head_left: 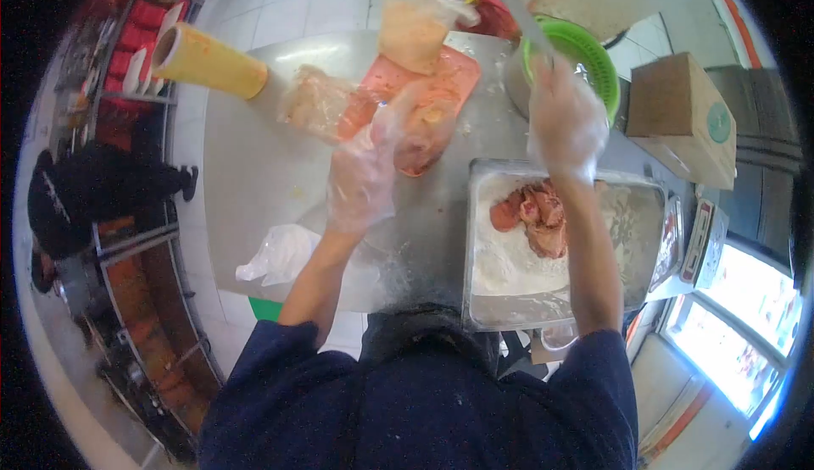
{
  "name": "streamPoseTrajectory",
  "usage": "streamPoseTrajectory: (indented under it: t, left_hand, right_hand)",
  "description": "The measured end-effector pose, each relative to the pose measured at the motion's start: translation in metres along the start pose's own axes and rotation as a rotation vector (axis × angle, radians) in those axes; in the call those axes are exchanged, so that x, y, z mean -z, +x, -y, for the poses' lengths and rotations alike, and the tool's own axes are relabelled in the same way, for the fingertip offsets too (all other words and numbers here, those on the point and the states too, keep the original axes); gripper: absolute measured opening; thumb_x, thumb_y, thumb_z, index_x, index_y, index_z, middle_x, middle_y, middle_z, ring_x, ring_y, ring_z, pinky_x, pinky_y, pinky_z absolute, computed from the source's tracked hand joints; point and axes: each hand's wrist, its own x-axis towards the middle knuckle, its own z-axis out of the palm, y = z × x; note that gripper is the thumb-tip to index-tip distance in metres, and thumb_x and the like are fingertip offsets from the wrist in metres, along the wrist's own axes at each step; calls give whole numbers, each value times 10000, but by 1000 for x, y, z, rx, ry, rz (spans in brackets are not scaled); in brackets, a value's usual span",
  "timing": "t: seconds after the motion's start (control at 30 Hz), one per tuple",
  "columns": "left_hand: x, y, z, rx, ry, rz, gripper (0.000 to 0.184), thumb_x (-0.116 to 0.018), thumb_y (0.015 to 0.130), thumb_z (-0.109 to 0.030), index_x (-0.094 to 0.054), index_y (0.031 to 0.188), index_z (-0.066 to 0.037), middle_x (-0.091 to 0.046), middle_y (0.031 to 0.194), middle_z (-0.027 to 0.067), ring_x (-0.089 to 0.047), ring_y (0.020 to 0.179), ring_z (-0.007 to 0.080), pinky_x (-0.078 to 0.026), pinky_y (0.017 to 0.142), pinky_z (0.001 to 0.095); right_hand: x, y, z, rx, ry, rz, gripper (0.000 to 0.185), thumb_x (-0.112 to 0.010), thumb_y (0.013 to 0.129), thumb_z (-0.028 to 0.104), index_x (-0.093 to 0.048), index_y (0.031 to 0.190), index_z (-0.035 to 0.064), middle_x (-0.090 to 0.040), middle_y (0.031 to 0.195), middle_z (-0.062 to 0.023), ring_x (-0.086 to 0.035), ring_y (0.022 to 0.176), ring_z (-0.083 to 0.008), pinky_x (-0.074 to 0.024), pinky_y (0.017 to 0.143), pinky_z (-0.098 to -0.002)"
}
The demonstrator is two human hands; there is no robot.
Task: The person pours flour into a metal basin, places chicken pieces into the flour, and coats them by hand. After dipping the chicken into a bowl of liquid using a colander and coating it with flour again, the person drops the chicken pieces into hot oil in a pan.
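Note:
My right hand, in a clear plastic glove, grips a knife; the blade points up and to the left, and the hand is smeared by motion. Also gloved, my left hand reaches over the near-left edge of a pink cutting board. Its fingers look stretched out, though blurred, beside a piece of raw meat; whether they touch it I cannot tell. A clear bag of pale orange stuff stands at the board's far end. Left of the board lies a clear plastic bag with pale contents.
Below my right forearm, a metal tray holds white powder and raw meat pieces. A green basket sits beyond my right hand, with a cardboard box to its right. A yellow roll and white plastic bag are at left.

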Motion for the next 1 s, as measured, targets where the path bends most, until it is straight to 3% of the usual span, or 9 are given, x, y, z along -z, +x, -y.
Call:
streamPoseTrajectory:
  t: [0.2,0.27,0.47,0.53,0.7,0.8,0.87,0.97,1.0]
  left_hand:
    - [25,53,-9,128,552,475,446,-605,996,-377,-708,1033,55,-733,919,241,-729,809,333,-544,732,391]
    - [10,67,28,536,-36,414,502,-656,951,-452,-718,1015,41,-736,924,226,-726,840,327,-539,730,414]
    - [11,59,13,501,279,110,485,-576,1012,-430,-671,1150,25,-699,1002,193,-674,1015,332,-490,960,423]
    - [10,50,16,390,222,131,474,-536,1032,-408,-650,1208,17,-692,1058,204,-650,1072,353,-457,1014,433]
    - [-10,39,10,31,341,164,462,-449,1071,-364,-623,1299,-2,-666,1183,223,-586,1197,377,-389,1097,467]
    - [-25,47,66,-33,370,-60,384,-471,1062,-317,-626,1006,29,-622,799,141,-645,827,285,-510,713,478]
    - [-44,70,126,-267,247,8,386,-453,1068,-321,-624,1001,18,-611,779,103,-642,831,251,-518,712,473]
    - [-45,82,102,745,-1018,-121,434,-407,1076,-384,-601,1159,-4,-644,1060,146,-598,1072,272,-470,995,425]
    - [-46,84,78,769,-784,-194,420,-409,1074,-385,-592,1145,-13,-630,1049,125,-598,1032,252,-484,950,418]
  right_hand:
    - [-42,-42,-39,155,-129,577,306,-489,1005,290,-686,1001,56,-673,866,-258,-662,872,-437,-529,779,-527]
    - [-101,-18,-59,-4,-70,809,275,-529,968,233,-692,1007,15,-689,930,-246,-677,931,-416,-533,805,-528]
    - [-84,-16,-18,161,-31,554,166,-604,881,120,-737,929,35,-713,991,-199,-691,970,-376,-539,826,-480]
    - [-47,-4,38,708,507,75,115,-639,821,114,-724,846,41,-713,938,-167,-688,950,-355,-533,830,-433]
    - [-73,-17,88,829,463,357,115,-627,823,145,-692,817,50,-708,871,-164,-702,835,-329,-539,753,-440]
    - [-87,-50,90,709,617,357,147,-625,815,170,-693,760,52,-698,773,-171,-700,700,-342,-544,624,-446]
    - [-87,-79,87,702,435,374,164,-611,808,171,-696,725,59,-675,673,-173,-676,573,-348,-525,517,-457]
    - [-77,-76,65,830,587,389,148,-580,796,152,-668,720,61,-598,568,-136,-630,522,-325,-509,503,-456]
    - [-66,-68,62,838,517,524,157,-581,810,149,-678,736,51,-621,608,-150,-649,571,-338,-525,541,-458]
